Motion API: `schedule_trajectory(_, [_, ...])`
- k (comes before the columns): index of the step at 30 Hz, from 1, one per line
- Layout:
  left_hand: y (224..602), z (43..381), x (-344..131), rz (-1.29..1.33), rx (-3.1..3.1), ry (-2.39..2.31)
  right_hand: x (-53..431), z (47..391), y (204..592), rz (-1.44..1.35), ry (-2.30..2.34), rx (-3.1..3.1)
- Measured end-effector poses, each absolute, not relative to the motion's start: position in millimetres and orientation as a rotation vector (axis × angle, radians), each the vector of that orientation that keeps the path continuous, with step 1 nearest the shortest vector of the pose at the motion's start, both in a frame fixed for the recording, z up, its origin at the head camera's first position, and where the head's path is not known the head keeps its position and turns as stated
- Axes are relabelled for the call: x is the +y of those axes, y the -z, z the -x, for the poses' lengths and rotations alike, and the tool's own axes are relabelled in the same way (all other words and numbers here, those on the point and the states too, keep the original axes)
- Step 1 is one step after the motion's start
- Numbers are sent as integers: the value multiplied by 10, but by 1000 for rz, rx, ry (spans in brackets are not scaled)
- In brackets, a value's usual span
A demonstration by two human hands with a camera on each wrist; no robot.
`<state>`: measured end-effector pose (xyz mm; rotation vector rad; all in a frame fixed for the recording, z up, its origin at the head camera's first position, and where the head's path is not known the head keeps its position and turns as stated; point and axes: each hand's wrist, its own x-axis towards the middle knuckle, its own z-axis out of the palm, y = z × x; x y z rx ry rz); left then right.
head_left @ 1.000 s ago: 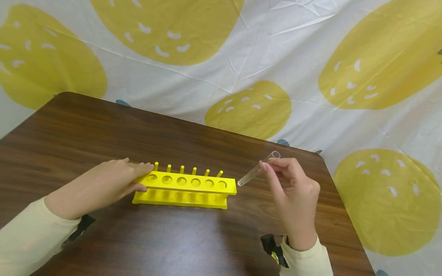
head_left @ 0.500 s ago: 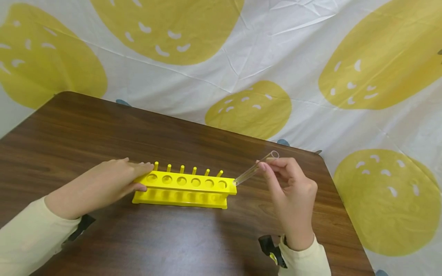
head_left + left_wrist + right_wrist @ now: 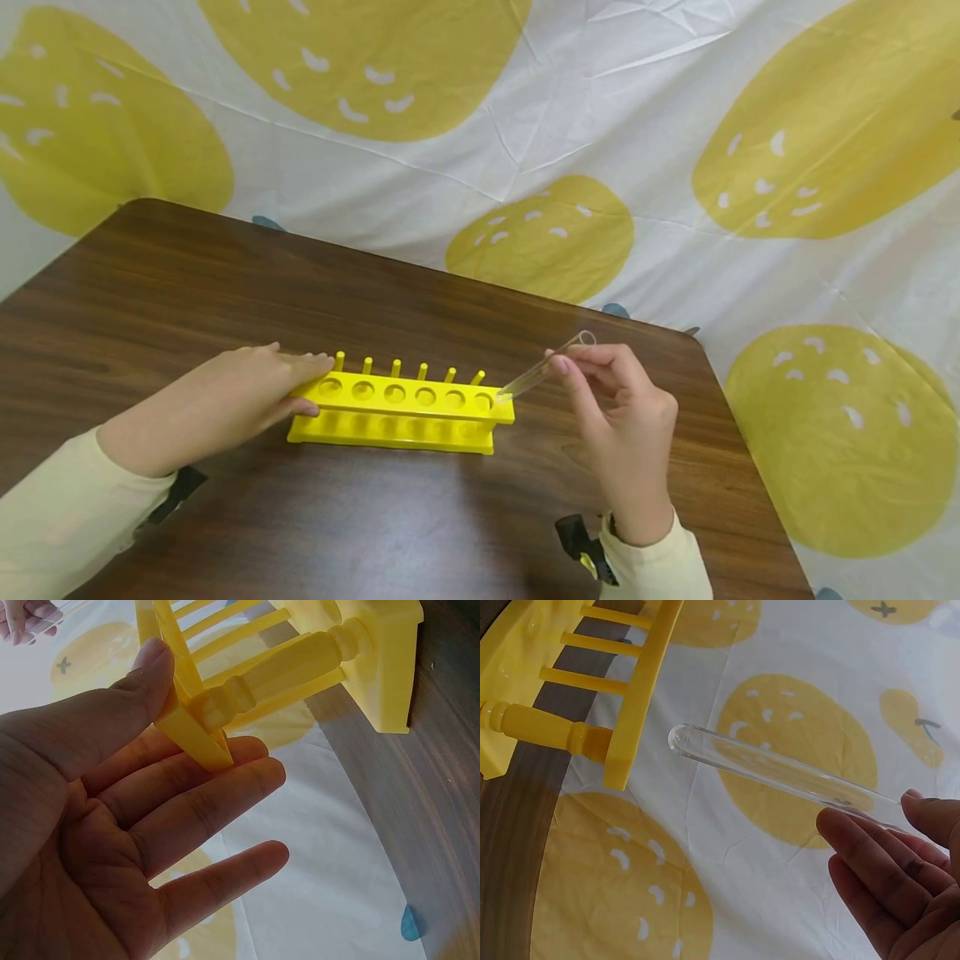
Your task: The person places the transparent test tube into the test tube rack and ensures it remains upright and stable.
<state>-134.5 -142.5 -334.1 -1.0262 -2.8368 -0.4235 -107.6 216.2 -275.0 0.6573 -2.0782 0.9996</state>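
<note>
A yellow test tube rack (image 3: pixel 405 408) stands on the table, with a row of round holes along its top bar and pegs behind. My left hand (image 3: pixel 247 392) grips the left end of that top bar. In the left wrist view the thumb (image 3: pixel 154 671) lies on one side of it and fingers on the other. My right hand (image 3: pixel 626 425) pinches a clear glass test tube (image 3: pixel 528 379) near its open end between thumb and fingers. The tube slants, its rounded bottom close over the rack's rightmost hole. In the right wrist view that bottom (image 3: pixel 681 739) is apart from the bar.
The brown wood-grain table (image 3: pixel 360 517) extends around the rack. Behind it hangs a white cloth (image 3: pixel 660 267) printed with large yellow fruit shapes. A black wrist camera (image 3: pixel 581 542) sits at the right cuff.
The right hand has moved slightly left with the test tube, bringing the tube's bottom from beside the rack's right end to over the rightmost hole. Left hand and rack have stayed put.
</note>
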Motion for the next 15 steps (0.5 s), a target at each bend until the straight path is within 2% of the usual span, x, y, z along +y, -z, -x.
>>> schedule_trajectory(15, [3356, 1344, -1435, 1039, -2805, 437, 2105, 1085, 2807, -704, -991, -2115])
